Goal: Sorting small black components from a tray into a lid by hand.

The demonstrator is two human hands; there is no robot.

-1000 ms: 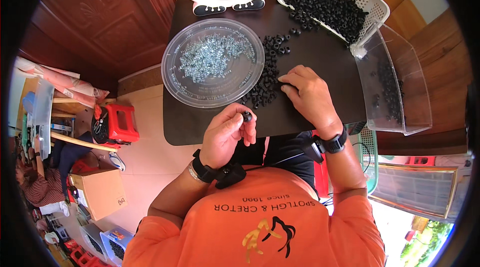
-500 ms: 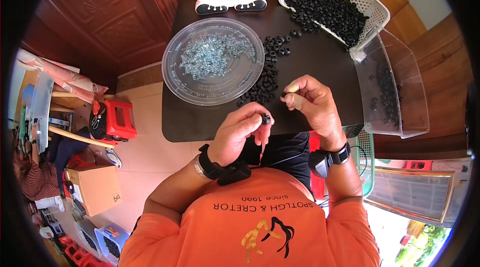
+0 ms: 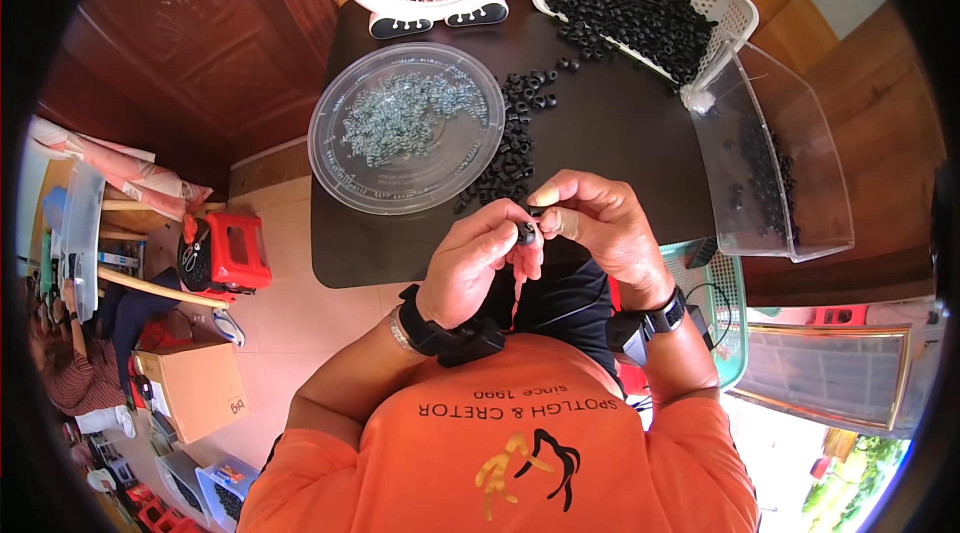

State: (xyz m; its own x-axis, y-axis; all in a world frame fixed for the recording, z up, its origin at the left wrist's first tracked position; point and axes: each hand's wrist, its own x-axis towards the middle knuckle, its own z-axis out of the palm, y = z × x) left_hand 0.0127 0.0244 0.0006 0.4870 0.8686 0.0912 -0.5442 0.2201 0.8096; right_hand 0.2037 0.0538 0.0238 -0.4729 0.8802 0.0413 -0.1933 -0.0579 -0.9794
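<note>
Just past the near edge of the table, my left hand [image 3: 463, 268] is closed on a small black plastic part [image 3: 526, 233], round with a hollow end. My right hand [image 3: 607, 228] meets it from the right, thumb and forefinger pinched on a tiny dark piece [image 3: 537, 212] mostly hidden by the fingertips. The two pieces are very close; whether they touch I cannot tell. Beyond my hands lies a loose pile of similar black parts [image 3: 513, 163]. Left of the pile, a round clear plastic lid [image 3: 330, 161] carries many small metal springs [image 3: 410, 118].
At the back stand a white fan [image 3: 432, 8] and a white perforated basket [image 3: 735, 18] full of black parts. A clear bin [image 3: 825, 223] with small black pieces is at the table's right. Below it is a green basket [image 3: 738, 358]. A person [image 3: 80, 383] sits far left.
My right hand has moved left with its small dark piece, up against my left hand's fingertips. My left hand keeps the black part. The whole view has shifted slightly.
</note>
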